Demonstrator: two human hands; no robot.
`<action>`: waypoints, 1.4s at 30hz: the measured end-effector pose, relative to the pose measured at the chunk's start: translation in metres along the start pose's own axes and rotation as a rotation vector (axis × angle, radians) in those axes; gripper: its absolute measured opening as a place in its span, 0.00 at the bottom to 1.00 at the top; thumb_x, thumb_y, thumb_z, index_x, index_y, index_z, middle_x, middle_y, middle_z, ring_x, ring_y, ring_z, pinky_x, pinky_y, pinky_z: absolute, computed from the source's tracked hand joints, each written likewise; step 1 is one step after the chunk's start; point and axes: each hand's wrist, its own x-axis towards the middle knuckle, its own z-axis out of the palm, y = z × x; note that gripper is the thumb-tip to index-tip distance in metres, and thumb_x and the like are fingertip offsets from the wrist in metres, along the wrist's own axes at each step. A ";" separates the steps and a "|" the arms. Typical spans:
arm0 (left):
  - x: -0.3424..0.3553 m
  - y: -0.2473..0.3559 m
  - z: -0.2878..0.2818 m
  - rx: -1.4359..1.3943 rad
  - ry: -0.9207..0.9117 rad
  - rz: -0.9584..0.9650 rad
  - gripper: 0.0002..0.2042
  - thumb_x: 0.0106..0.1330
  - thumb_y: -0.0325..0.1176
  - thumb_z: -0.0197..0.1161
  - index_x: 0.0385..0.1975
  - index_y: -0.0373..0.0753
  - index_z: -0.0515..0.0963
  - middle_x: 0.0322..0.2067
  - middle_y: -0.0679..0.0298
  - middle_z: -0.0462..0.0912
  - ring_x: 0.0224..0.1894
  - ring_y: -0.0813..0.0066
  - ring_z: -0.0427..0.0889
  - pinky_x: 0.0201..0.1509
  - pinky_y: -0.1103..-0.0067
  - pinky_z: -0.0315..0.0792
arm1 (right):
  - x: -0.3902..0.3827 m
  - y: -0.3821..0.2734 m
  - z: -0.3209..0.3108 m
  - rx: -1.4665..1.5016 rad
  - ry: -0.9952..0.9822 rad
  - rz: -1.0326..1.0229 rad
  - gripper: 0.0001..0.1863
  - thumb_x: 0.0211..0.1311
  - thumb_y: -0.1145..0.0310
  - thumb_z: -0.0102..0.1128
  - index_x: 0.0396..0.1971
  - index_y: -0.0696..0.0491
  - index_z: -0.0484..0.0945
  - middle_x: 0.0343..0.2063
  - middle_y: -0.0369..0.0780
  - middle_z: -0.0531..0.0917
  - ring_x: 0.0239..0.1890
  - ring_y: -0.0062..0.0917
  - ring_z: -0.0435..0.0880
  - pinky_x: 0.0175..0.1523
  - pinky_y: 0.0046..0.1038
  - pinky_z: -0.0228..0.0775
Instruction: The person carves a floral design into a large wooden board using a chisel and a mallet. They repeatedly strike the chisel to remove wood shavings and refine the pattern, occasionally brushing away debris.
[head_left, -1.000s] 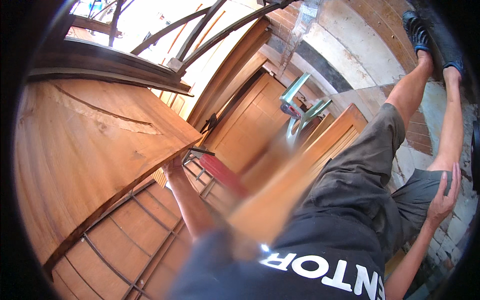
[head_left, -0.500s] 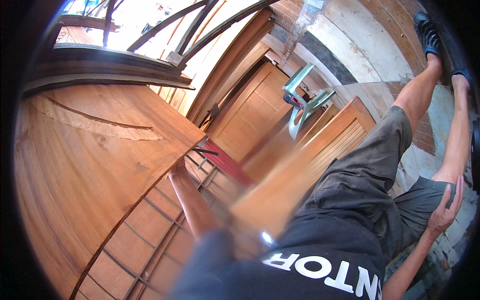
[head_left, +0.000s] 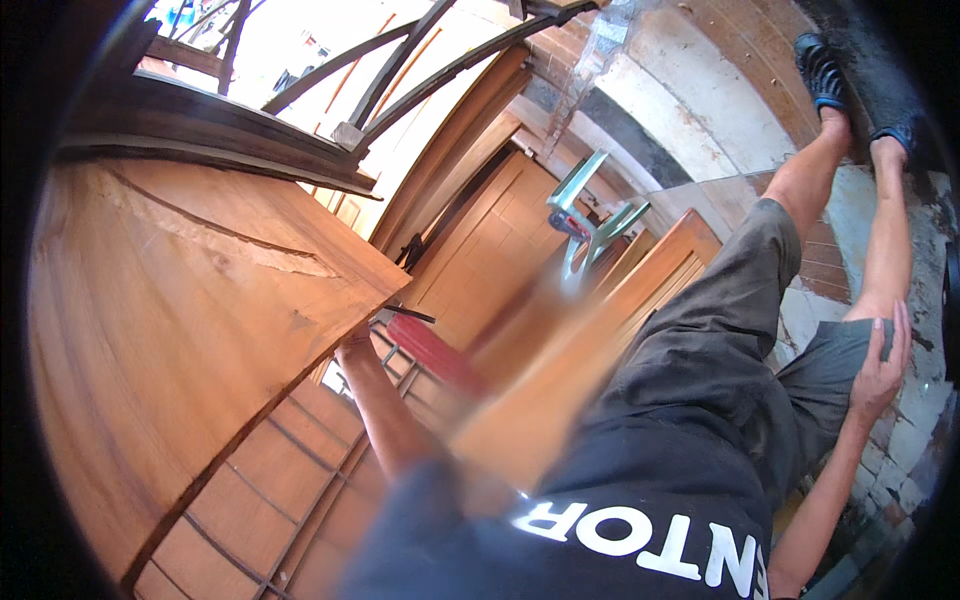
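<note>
A large brown wooden board (head_left: 200, 340) with a curved, rough strip of paler wood fills the left side. My left hand (head_left: 353, 343) is up against its near right-hand edge, beside a thin dark bar (head_left: 412, 313). The board hides the fingers of that hand, so their grip does not show. On the right, my right hand (head_left: 880, 370) lies over the leg of my grey shorts (head_left: 715, 300), near the knee. Its fingers are stretched out, and nothing is in it.
Below the board's edge runs a dark metal grid (head_left: 320, 462). Dark timber pieces (head_left: 200, 130) stand beyond the board. A panelled wooden door (head_left: 490, 240), a pale green plastic chair (head_left: 590, 225) and a slatted wooden panel (head_left: 640, 310) are farther off, with a worn tiled floor (head_left: 690, 110) behind.
The view has shifted slightly, so the chair, panel and my legs appear farther left. My left hand stays at the board's edge and my right hand stays on my leg.
</note>
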 end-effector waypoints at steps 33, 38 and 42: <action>-0.055 -0.031 0.100 -0.368 -0.020 0.417 0.10 0.62 0.32 0.76 0.39 0.37 0.86 0.31 0.70 0.87 0.34 0.85 0.82 0.41 0.82 0.76 | -0.067 -0.027 -0.157 -0.288 0.345 -0.092 0.28 0.70 0.52 0.63 0.62 0.56 0.78 0.60 0.50 0.81 0.63 0.43 0.78 0.69 0.38 0.66; -0.064 -0.026 0.105 -0.341 0.004 0.395 0.15 0.60 0.39 0.75 0.42 0.38 0.85 0.34 0.56 0.90 0.37 0.63 0.89 0.45 0.70 0.79 | -0.090 -0.055 -0.159 -0.249 0.389 -0.104 0.28 0.69 0.52 0.64 0.60 0.56 0.79 0.57 0.49 0.83 0.60 0.40 0.81 0.66 0.37 0.69; -0.071 -0.009 0.094 -0.214 -0.021 0.313 0.15 0.59 0.44 0.74 0.40 0.42 0.86 0.34 0.55 0.90 0.40 0.55 0.89 0.46 0.65 0.79 | -0.104 -0.094 -0.168 -0.133 0.237 0.039 0.29 0.69 0.53 0.62 0.62 0.57 0.78 0.61 0.52 0.79 0.65 0.45 0.76 0.70 0.39 0.66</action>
